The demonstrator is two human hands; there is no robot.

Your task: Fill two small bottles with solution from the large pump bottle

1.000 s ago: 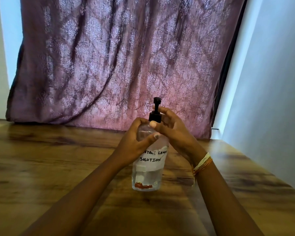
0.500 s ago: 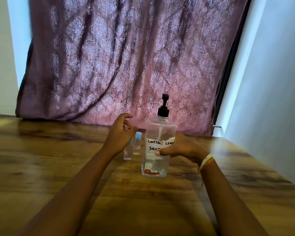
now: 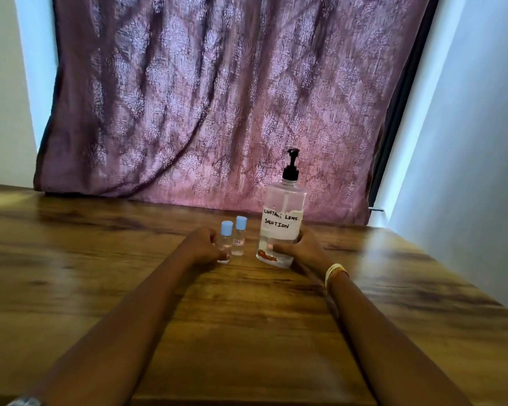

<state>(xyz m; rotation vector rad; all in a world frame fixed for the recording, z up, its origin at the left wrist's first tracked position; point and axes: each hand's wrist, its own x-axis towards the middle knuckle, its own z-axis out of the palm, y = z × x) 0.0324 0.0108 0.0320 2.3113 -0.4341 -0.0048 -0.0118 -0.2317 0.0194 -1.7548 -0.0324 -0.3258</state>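
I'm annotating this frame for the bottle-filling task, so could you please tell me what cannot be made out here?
Head view, the only one:
- Near small bottle: the left hand covers its side, so its fill level is unclear.
- Far small bottle: label print too small to read.
- Pump bottle: the right hand hides its lower right side.
- Pump spout direction: too small and dark to tell.
- Table: cut off by the frame's edges.

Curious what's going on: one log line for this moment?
left hand: grips small bottle | right hand: holds pump bottle | caps on
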